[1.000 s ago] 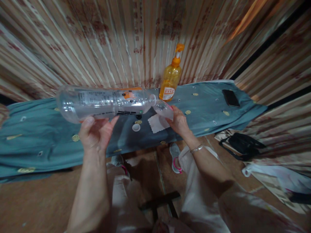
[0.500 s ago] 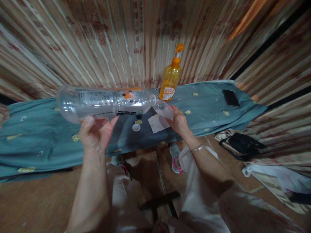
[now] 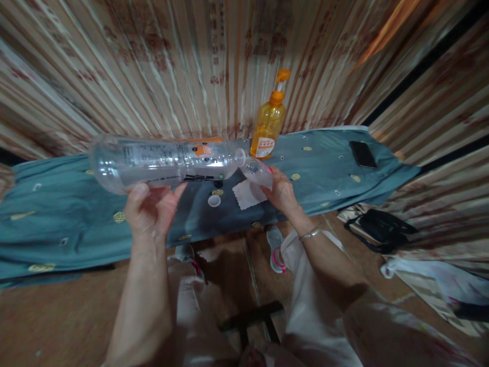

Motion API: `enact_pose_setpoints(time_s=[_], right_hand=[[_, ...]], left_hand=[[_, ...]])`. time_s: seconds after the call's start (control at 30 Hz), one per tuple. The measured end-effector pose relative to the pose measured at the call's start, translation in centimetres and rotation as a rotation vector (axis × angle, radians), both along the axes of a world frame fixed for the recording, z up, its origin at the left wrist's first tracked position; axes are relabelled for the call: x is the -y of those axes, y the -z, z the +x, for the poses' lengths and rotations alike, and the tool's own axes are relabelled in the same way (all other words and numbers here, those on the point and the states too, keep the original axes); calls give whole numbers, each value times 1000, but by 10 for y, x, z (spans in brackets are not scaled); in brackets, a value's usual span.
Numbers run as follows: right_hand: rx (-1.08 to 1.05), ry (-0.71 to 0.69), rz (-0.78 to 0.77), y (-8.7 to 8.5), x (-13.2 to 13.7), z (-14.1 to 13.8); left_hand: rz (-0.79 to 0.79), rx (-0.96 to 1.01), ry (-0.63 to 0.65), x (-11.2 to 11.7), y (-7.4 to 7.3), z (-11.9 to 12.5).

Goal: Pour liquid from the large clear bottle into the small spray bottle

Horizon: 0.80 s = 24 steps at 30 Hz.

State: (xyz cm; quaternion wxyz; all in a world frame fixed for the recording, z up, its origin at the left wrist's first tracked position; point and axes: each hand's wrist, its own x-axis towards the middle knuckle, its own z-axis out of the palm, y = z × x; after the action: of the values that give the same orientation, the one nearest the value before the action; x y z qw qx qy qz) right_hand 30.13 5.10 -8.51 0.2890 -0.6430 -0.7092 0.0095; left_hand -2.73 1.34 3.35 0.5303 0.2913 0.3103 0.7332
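A large clear plastic bottle point(image 3: 164, 160) with printing and an orange cartoon mark lies nearly level in the air. My left hand point(image 3: 151, 209) grips it from below, thumb and fingers against its underside. Its mouth points right and meets a small clear plastic container point(image 3: 257, 173), whose exact kind I cannot make out. Closed around that container's right end is my right hand point(image 3: 282, 191), with a bit of pink showing by the fingers. Below them on the cloth are a white bottle cap point(image 3: 214, 201) and a white scallop-edged paper piece point(image 3: 246, 194).
An orange pump bottle point(image 3: 268, 127) stands behind the hands, partly filled. The patterned teal cloth point(image 3: 76, 204) covers a narrow table. At right lies a black phone point(image 3: 362, 154). A black bag point(image 3: 382, 229) is beyond the table's right front edge, and a curtain point(image 3: 171, 66) hangs behind.
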Motion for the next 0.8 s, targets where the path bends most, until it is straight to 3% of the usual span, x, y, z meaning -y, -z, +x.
enact_pose_setpoints(time_s=[0.2,0.8], right_hand=[[-21,0,35,2,0,0],[-33,-3,43,1,0,0]], left_hand=[[37,-53,51,-1,2,-3],[16,-41,5,2,-4,3]])
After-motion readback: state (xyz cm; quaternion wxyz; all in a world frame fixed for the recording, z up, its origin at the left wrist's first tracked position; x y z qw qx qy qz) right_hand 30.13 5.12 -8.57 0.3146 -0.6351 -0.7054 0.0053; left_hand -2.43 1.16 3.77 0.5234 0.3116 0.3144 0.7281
